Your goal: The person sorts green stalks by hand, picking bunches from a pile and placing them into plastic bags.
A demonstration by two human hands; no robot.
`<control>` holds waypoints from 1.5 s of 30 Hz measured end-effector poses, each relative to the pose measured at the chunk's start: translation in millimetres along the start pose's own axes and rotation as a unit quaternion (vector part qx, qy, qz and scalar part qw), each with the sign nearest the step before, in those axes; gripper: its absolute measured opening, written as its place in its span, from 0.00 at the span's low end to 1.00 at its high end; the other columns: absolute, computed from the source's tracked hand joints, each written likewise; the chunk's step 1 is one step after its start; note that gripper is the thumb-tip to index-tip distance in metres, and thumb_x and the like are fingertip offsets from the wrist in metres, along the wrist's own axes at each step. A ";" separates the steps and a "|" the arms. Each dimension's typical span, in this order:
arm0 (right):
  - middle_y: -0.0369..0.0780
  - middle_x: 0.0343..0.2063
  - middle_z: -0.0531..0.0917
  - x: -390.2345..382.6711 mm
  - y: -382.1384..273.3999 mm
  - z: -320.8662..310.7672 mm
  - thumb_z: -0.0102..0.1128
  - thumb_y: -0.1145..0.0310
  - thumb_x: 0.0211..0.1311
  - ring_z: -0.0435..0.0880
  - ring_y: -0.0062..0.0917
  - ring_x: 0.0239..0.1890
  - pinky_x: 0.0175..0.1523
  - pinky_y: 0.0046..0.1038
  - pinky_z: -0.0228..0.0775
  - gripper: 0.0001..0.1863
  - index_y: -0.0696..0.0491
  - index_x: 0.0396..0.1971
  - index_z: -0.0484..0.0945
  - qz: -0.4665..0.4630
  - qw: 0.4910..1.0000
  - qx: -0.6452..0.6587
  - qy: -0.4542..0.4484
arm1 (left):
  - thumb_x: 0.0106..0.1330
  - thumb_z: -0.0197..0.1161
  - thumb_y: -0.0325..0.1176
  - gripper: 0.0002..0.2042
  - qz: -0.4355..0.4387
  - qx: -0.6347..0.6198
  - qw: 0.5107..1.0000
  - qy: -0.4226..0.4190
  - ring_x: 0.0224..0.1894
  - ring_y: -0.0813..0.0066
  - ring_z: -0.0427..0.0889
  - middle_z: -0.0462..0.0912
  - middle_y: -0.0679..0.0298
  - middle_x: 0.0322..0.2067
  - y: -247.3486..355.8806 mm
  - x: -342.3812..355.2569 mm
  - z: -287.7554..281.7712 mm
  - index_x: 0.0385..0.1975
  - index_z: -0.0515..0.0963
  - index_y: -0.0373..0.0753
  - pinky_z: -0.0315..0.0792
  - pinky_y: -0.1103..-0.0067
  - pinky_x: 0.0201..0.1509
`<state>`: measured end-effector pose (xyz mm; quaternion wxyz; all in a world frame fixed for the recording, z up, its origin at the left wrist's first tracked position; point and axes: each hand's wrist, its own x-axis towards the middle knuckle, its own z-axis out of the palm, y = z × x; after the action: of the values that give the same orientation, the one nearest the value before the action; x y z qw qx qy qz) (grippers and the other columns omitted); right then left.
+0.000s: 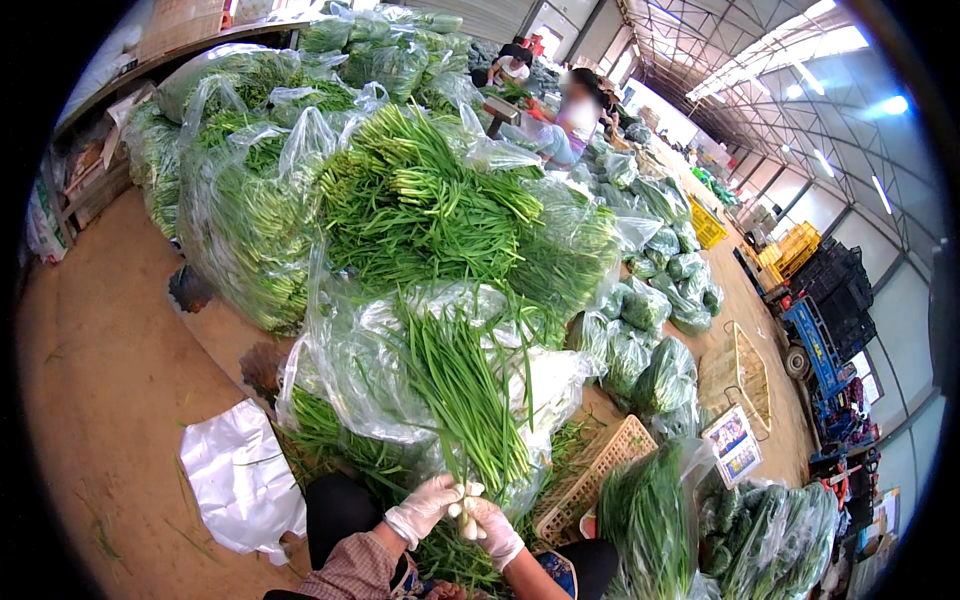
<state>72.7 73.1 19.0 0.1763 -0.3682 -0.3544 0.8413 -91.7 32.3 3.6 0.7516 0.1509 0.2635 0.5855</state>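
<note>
My two white-gloved hands meet low in the middle, above my lap. My left hand is closed, its fingertips pinching the ends of a few thin garlic chives. Against it, my right hand is closed on the same ends; the fingers partly hide what lies between them. Just beyond my fingers, a loose bunch of long garlic chives rests on clear plastic bagging. Behind that bunch rises a large heap of garlic chives with pale cut ends, in an opened bag. More loose greens lie under my hands.
Big filled clear bags stand at the left and back. A white plastic sheet lies on the floor. To the right are a tan plastic crate, smaller bagged greens, and a wire-frame basket. Other people sit farther back.
</note>
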 end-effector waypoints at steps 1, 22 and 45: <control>0.31 0.20 0.77 1.9 2.0 3.7 0.52 0.61 0.65 0.67 0.12 0.15 0.18 0.13 0.56 0.14 0.59 0.35 0.78 -0.020 0.999 0.008 0.045 | 0.64 0.55 0.29 0.13 0.005 -0.020 1.000 0.022 0.38 0.76 0.78 0.80 0.61 0.39 -5.0 4.6 -1.5 0.46 0.73 0.31 0.72 0.81 0.44; 0.39 0.28 0.83 -13.8 -9.2 10.4 0.59 0.56 0.58 0.79 0.21 0.31 0.39 0.23 0.70 0.17 0.57 0.32 0.76 -0.035 0.939 -0.316 0.134 | 0.59 0.65 0.34 0.07 -0.007 0.136 0.976 0.168 0.35 0.81 0.75 0.81 0.68 0.31 -33.1 4.3 -19.9 0.32 0.77 0.40 0.67 0.81 0.45; 0.46 0.40 0.80 36.4 -82.6 -54.6 0.64 0.59 0.50 0.77 0.39 0.45 0.50 0.36 0.69 0.29 0.53 0.53 0.70 -0.177 0.670 -0.663 0.282 | 0.63 0.60 0.44 0.21 0.007 0.041 0.975 0.220 0.22 0.84 0.75 0.78 0.57 0.47 -29.5 45.1 -1.1 0.51 0.70 0.39 0.64 0.87 0.20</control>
<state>92.0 175.6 34.8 0.1232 -0.5382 -0.8110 0.1934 -60.7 67.6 -23.0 0.6643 0.0509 0.4450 0.5984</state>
